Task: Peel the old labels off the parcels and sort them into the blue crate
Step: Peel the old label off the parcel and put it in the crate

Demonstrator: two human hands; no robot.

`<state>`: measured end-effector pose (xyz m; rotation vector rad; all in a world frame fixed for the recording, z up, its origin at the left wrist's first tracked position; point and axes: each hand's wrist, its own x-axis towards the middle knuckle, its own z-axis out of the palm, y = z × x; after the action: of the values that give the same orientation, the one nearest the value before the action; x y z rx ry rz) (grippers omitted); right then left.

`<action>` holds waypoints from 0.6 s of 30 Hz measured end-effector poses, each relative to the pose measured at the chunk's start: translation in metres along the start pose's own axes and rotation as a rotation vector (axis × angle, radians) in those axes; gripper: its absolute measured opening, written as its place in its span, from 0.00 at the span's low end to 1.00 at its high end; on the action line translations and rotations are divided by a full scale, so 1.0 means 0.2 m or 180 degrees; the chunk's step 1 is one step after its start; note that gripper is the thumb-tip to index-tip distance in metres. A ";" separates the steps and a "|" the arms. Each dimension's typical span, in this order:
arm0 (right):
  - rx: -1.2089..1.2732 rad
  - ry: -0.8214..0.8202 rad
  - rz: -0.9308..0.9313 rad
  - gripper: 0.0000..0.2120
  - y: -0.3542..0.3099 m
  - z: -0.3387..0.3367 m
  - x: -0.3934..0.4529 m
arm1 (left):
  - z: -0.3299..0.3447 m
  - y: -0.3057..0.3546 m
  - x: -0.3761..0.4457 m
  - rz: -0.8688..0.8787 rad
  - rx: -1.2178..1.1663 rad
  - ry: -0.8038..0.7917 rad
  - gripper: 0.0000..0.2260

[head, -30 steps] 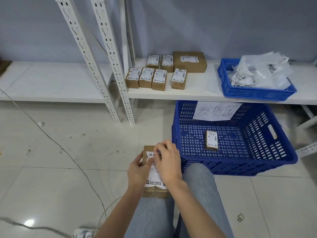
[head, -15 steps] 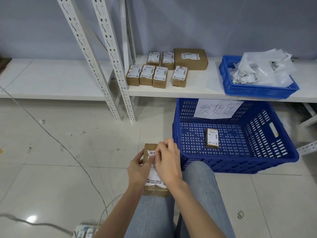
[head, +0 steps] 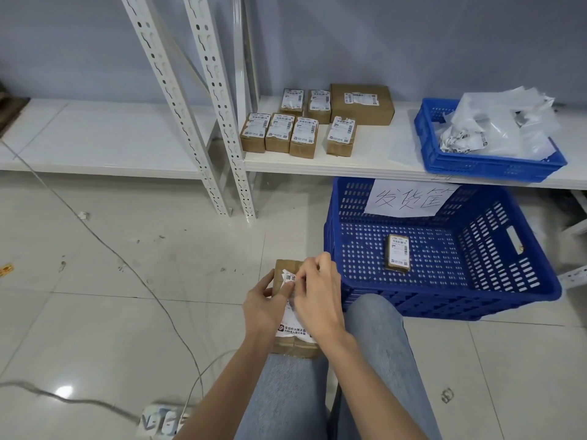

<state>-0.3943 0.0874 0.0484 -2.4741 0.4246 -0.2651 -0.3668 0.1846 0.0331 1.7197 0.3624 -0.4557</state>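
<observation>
Low in the centre of the frame, a brown cardboard parcel [head: 287, 274] rested on the person's jeans-clad left knee. The left hand [head: 265, 304] held the parcel's left edge, its grip closed around the box with the thumb lying across the top face. The right hand [head: 317, 296] covered the parcel's right side, its grip narrowed to a pinch on the white label [head: 289, 278], whose barcoded upper corner curled up off the cardboard; the label's lower part, printed with dark text, still lay flat on the box.

Right of the hands, the large blue crate [head: 521, 277] stood on the tiled floor, a handwritten paper sign [head: 409, 198] hanging on its far wall and one small labelled parcel [head: 398, 257] lying on its perforated bottom. Above it, on the white shelf [head: 381, 154], six small labelled boxes [head: 295, 128] sat in two rows beside a larger box [head: 362, 103]. At the upper right, a shallow blue tray [head: 476, 166] held crumpled white backing sheets [head: 502, 125].
</observation>
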 end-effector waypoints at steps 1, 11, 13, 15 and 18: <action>0.0163 0.0027 0.0066 0.05 0.01 0.00 -0.01 | 0.00 0.00 0.00 0.0003 -0.0006 0.0008 0.21; 0.0884 -0.0005 0.0619 0.11 0.09 -0.03 0.00 | 0.01 0.01 -0.01 0.0028 0.0099 0.0060 0.21; 0.0758 0.0030 0.0558 0.05 0.10 -0.03 0.00 | 0.01 0.01 -0.02 0.0026 0.0113 0.0073 0.22; 0.0595 0.0145 0.0417 0.01 0.09 -0.03 0.02 | 0.01 0.02 -0.03 0.0056 0.0173 0.0097 0.22; 0.0174 0.0262 0.0171 0.03 0.07 -0.01 0.03 | 0.02 0.02 -0.03 0.0059 0.0216 0.0131 0.22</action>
<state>-0.3924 0.0739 0.0413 -2.4007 0.5108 -0.3527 -0.3703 0.1804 0.0398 1.7989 0.3639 -0.4237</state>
